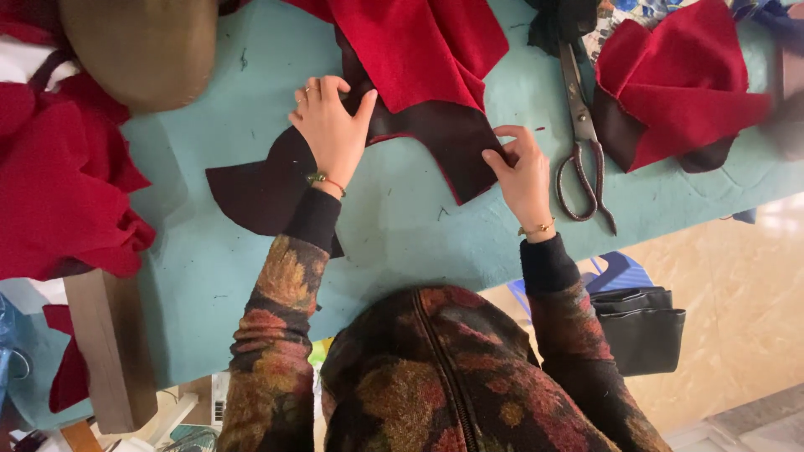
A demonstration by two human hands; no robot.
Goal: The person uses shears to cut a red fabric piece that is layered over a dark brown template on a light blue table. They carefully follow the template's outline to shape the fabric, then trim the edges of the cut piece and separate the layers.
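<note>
We observe our left hand (332, 125) extended forward, palm down, fingers together and pointing away from us, thumb spread to the right. A ring shows on one finger and a thin bracelet sits at the wrist. Our left forearm runs up from the lower left in a dark floral sleeve with a black cuff. Our right hand (524, 172) lies further right and nearer to us, fingers curled, fingertips pinched together at its left edge. A thin bracelet circles that wrist, and the right forearm rises from below in the same sleeve
</note>
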